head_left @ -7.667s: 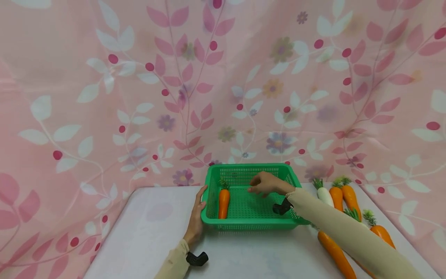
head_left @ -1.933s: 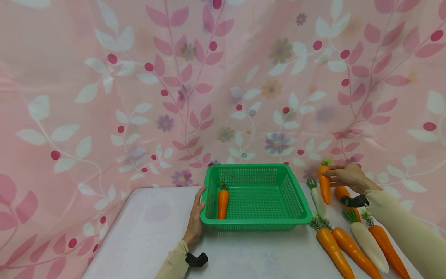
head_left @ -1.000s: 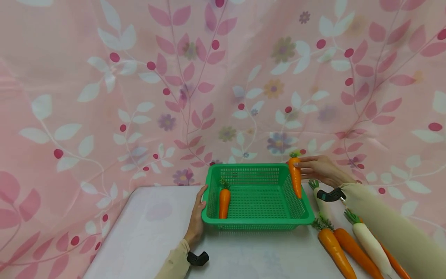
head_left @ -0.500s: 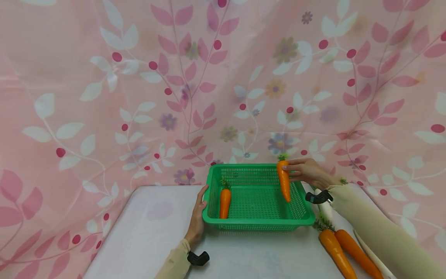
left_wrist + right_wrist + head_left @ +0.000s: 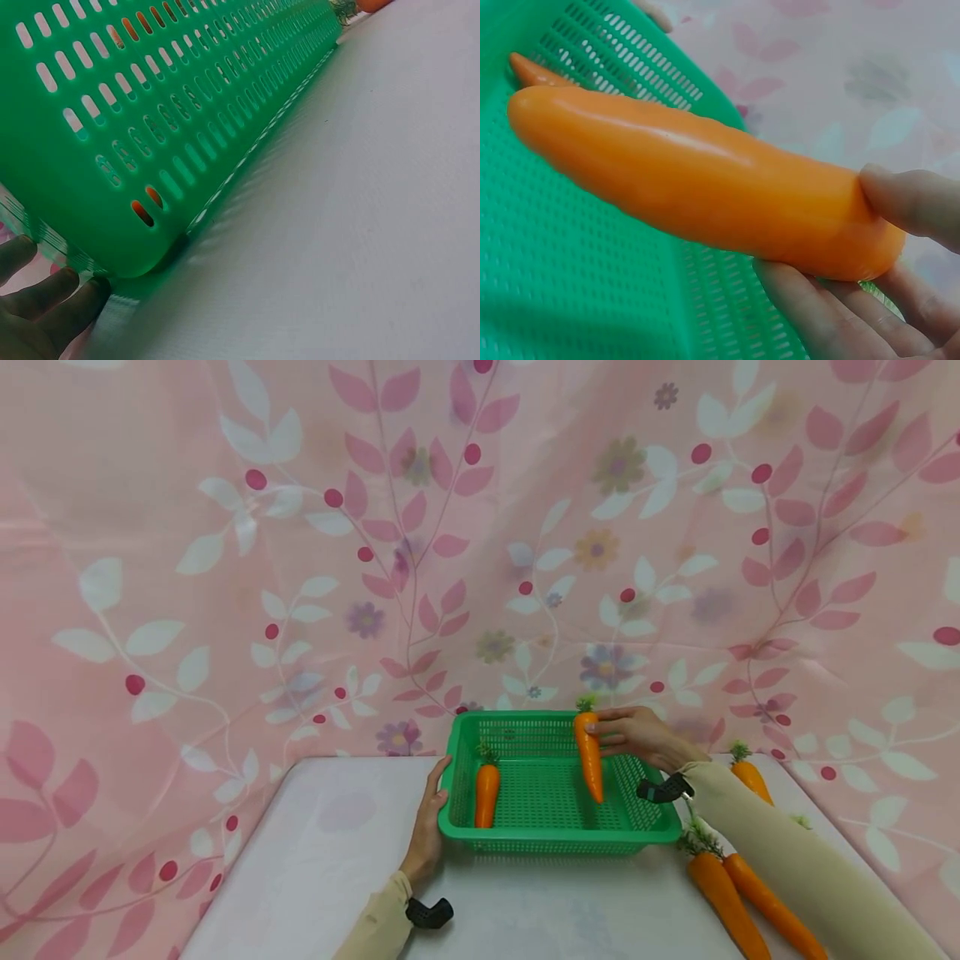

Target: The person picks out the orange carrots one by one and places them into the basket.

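Note:
In the head view a carrot (image 5: 588,756) hangs over the right half of the green basket (image 5: 525,835), leafy top up and tip slanting down. My right hand (image 5: 636,735) pinches it near its top; the right wrist view shows the thumb on one side of the carrot (image 5: 705,180) and fingers on the other. Another carrot (image 5: 487,795) lies inside along the basket's left end. My left hand (image 5: 429,822) rests against the basket's left side. Fairly straight fingers (image 5: 45,292) lie by the basket's corner in the left wrist view.
Right of the basket, carrots (image 5: 727,902) lie on the white table (image 5: 337,827), and another carrot (image 5: 752,781) lies farther back. My right sleeve (image 5: 795,860) covers part of this group. A pink floral cloth (image 5: 480,568) hangs behind the table.
My right hand earlier reached into the basket, then lifted a carrot from the right-hand group. It has since carried that carrot left over the basket. My left hand stays at the basket's side.

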